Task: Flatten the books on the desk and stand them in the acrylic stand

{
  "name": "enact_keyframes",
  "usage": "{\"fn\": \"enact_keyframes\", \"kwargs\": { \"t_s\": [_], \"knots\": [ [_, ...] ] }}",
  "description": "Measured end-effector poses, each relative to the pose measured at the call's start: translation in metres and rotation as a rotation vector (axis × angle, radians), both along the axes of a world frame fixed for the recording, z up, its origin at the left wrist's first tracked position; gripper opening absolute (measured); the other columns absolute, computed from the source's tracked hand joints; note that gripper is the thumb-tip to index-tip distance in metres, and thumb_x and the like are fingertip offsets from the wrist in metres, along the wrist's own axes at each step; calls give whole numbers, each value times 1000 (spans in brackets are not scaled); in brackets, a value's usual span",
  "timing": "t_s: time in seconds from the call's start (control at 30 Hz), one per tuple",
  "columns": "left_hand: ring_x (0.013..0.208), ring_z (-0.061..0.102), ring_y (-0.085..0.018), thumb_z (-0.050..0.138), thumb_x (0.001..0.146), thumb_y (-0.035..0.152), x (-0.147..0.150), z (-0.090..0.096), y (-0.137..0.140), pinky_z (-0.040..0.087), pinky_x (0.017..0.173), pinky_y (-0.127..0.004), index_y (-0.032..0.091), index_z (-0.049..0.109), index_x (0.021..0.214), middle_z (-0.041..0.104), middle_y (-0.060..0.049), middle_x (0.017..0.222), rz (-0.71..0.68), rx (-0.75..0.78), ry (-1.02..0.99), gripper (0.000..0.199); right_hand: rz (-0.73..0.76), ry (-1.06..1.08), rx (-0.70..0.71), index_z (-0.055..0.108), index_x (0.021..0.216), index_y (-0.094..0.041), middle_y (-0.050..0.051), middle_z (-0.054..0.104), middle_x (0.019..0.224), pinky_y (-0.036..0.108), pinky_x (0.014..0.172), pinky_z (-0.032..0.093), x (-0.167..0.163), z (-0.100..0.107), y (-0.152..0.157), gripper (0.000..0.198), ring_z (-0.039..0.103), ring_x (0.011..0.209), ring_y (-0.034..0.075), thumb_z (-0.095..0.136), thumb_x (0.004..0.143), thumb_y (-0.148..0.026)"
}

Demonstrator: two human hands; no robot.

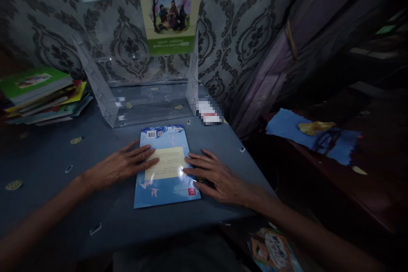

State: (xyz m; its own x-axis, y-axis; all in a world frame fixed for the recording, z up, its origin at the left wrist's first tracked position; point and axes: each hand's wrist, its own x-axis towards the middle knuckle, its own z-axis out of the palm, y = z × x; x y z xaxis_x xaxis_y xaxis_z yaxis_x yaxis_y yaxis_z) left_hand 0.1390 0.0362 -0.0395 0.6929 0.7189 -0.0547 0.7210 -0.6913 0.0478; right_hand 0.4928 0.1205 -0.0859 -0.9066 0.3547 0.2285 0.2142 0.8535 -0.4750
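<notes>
We have left hand (pixel 129 161) at 9 o'clock, right hand (pixel 221 180) at 3, fingers (pixel 148 164) apart, on blue rectangular paper book (pixel 165 162).

Left hand (pixel 135 160): palm down, fingers (pixel 147 164) slightly parted, pointing rightward
Right hand (pixel 216 178): palm down, fanned flat, angled leftward
Forearms (pixel 68 197): bare, slanting inward from both sides

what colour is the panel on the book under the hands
The panel is pale yellow, clearest in the head view.
</notes>
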Motion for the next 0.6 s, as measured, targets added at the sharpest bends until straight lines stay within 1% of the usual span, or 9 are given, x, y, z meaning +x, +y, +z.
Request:
{"fn": "enact_keyframes", "kwargs": {
  "t_s": [0.07, 0.17, 0.27, 0.33, 0.4, 0.47, 0.53, 0.6],
  "knots": [
    [152, 32, -27, 45, 103, 31, -4, -9, -1, 22, 126, -49, 33, 23, 161, 38, -7, 163, 32, 21, -22, 63, 2, -4, -18, 62, 138, -26, 8, 57, 149, 58, 123, 27, 1, 1, 2, 39, 47, 144, 25, 50, 101, -24],
    [150, 38, -25, 40, 104, 23, -7, -27, 0, 31, 123, -46, 28, 33, 158, 46, -9, 158, 95, 137, -108, 55, 32, 12, -72, 56, 144, -26, 7, 57, 150, 54, 124, 28, 3, 2, 8, 49, 46, 145, 22, 45, 98, -13],
    [145, 46, -26, 45, 103, 24, -4, -37, 5, 41, 118, -46, 27, 39, 155, 55, -10, 151, 148, 253, -282, 52, 59, 85, -121, 52, 148, -27, 7, 58, 149, 51, 122, 35, 5, 1, 18, 58, 45, 145, 20, 43, 95, -7],
    [140, 52, -26, 51, 101, 25, 2, -38, 10, 44, 116, -46, 27, 44, 151, 60, -11, 145, 177, 321, -420, 50, 63, 137, -148, 52, 148, -28, 8, 57, 149, 49, 119, 40, 4, -1, 27, 59, 46, 144, 20, 43, 94, -6],
    [132, 60, -26, 54, 100, 27, 10, -34, 15, 44, 115, -47, 26, 52, 144, 67, -11, 137, 192, 385, -550, 44, 66, 183, -163, 51, 148, -28, 9, 56, 149, 48, 116, 44, 0, -4, 36, 54, 48, 143, 21, 48, 96, -13],
    [123, 66, -26, 54, 100, 32, 20, -28, 21, 47, 111, -45, 24, 59, 135, 71, -11, 128, 219, 404, -663, 36, 50, 251, -161, 52, 147, -26, 11, 58, 147, 50, 115, 45, -7, -7, 45, 49, 50, 141, 24, 56, 98, -26],
    [114, 69, -25, 52, 100, 40, 29, -21, 27, 51, 103, -41, 21, 64, 126, 74, -11, 120, 293, 359, -759, 34, -26, 337, -166, 57, 141, -24, 12, 62, 142, 50, 112, 47, -16, -8, 53, 46, 55, 135, 26, 58, 98, -39],
    [103, 71, -24, 50, 100, 45, 38, -13, 35, 54, 93, -36, 19, 68, 116, 75, -10, 110, 424, 297, -839, 35, -150, 395, -200, 63, 133, -24, 11, 67, 134, 48, 108, 51, -28, -5, 61, 41, 62, 126, 27, 53, 100, -45]
  ]
}}
